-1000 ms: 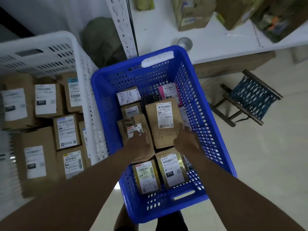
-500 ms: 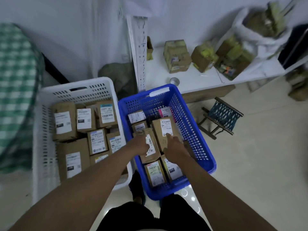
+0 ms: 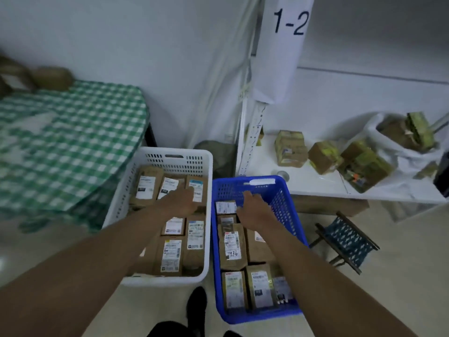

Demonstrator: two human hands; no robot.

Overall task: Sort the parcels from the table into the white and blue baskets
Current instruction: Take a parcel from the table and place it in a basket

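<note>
I saw a white basket (image 3: 206, 239) and a blue basket (image 3: 289, 210) side by side on the floor, both packed with brown labelled parcels (image 3: 232, 246). My left hand (image 3: 181, 201) and right hand (image 3: 255, 210) hovered over them, fingers loose, holding nothing. A checked table (image 3: 68, 142) stood left, a folding stool (image 3: 346, 242) right.

Left hand (image 3: 181, 200) over white basket (image 3: 209, 239); right hand (image 3: 254, 211) over blue basket (image 3: 295, 229).
</note>
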